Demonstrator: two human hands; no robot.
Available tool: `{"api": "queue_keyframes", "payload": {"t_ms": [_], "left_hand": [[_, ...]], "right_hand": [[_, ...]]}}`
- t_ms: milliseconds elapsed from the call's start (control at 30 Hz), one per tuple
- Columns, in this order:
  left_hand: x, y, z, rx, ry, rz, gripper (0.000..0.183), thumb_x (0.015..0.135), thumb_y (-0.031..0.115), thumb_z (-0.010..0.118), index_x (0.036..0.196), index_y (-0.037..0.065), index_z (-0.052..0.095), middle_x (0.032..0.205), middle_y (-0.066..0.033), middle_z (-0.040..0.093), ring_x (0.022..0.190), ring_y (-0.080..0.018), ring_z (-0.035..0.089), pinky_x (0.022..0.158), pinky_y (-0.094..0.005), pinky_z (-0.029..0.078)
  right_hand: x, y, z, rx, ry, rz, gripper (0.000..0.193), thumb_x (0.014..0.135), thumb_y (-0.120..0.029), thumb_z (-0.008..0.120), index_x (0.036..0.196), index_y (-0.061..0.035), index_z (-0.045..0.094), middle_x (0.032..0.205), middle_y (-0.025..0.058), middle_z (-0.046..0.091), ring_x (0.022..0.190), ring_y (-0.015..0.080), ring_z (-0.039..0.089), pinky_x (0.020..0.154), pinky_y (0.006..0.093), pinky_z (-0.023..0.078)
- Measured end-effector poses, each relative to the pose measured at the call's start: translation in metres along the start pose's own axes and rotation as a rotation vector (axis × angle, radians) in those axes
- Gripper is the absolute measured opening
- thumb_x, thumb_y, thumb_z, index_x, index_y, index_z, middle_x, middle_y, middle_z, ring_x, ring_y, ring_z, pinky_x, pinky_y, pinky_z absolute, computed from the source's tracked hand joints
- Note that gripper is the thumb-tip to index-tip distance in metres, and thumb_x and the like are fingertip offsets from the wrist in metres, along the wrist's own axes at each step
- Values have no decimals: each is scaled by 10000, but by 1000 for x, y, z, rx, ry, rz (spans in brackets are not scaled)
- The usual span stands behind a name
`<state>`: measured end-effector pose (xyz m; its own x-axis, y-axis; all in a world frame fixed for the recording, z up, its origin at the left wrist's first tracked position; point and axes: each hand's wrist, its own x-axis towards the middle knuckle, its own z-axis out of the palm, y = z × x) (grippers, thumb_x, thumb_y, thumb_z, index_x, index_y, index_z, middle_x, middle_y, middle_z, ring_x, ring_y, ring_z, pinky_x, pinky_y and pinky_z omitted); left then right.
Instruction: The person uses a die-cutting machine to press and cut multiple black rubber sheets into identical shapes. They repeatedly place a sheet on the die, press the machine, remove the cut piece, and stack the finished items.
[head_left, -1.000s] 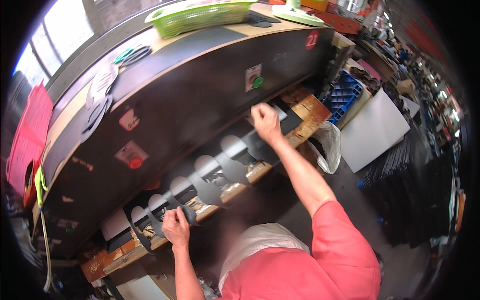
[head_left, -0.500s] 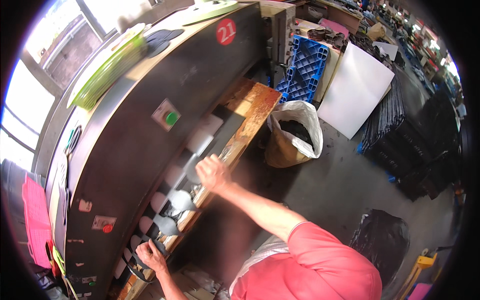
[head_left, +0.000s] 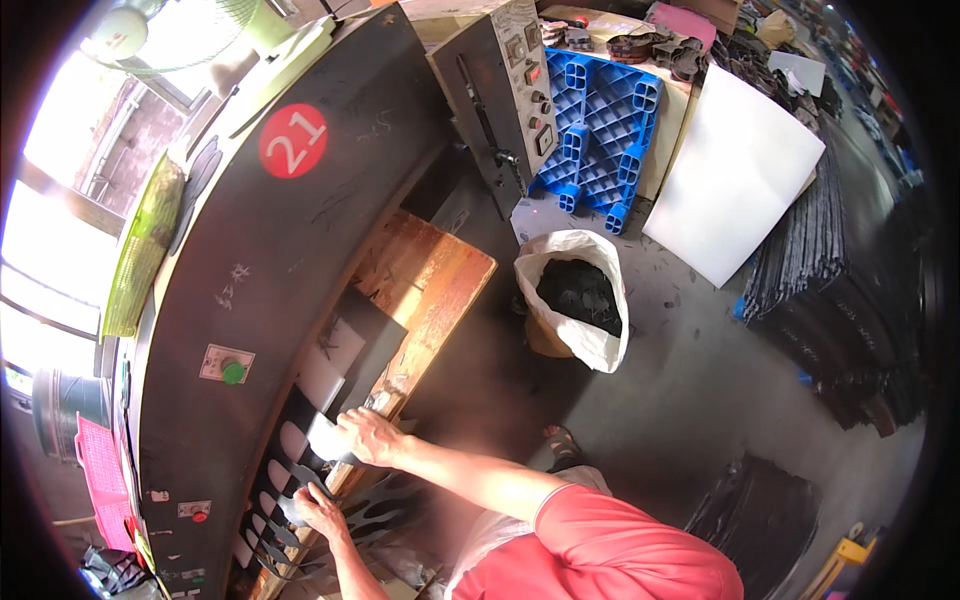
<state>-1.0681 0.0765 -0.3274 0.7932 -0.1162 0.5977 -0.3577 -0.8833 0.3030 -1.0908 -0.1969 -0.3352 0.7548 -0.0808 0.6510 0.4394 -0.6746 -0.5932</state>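
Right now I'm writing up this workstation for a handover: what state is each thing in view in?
Left hand, fingers bent at a grey piece; grip unclear.
Right hand, at a pale, sunlit piece; grip unclear.
White sack, open, dark scraps inside.
Blue pallet, stood on edge.
White sheet, tilted.
Dark sheets at right, stacked.
Fan, running or off unclear.
Green button, pressed or not unclear.

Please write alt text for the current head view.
Someone's left hand and right hand are among dark cut pieces along a wooden ledge beside a large dark machine. An open sack of dark scraps stands nearby.
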Motion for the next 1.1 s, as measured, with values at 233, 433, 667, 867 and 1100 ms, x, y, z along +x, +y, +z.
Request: {"api": "queue_keyframes", "payload": {"t_ms": [233,433,667,867,1100], "left_hand": [[0,-20,5,50,-31,-77,270,1105,240,615,1013,-8,556,878,-187,610,792,-363,572,791,-483,480],[-1,-16,4,83,-20,-61,266,1105,237,614,1018,-7,557,888,-204,629,803,-383,597,789,-495,485],[1,7,-5,89,-9,-39,262,1078,206,658,969,-16,572,847,-196,636,758,-370,599,750,-494,495],[-4,39,-26,47,12,-45,229,995,213,706,893,10,681,822,-226,682,786,-469,659,726,-547,510],[-43,15,-53,-3,-36,105,148,927,174,767,962,87,652,927,-104,679,869,-347,639,793,-498,457]], "right_hand": [[-5,4,10,54,49,-2,256,932,-145,588,1156,-48,667,1163,192,662,1100,366,662,961,491,513],[-6,6,11,71,142,-30,247,932,-140,587,1150,-58,669,1175,185,656,1103,363,659,964,500,513],[-4,4,-3,72,10,-18,200,883,-142,613,1054,-56,671,1046,158,648,995,355,655,895,500,538],[-12,-3,-22,-45,2,-166,113,930,-128,593,829,-78,602,854,155,631,838,368,624,772,488,521],[-39,-48,-32,8,119,158,65,986,-60,713,1032,-22,740,857,96,669,776,217,652,724,344,528]]}}
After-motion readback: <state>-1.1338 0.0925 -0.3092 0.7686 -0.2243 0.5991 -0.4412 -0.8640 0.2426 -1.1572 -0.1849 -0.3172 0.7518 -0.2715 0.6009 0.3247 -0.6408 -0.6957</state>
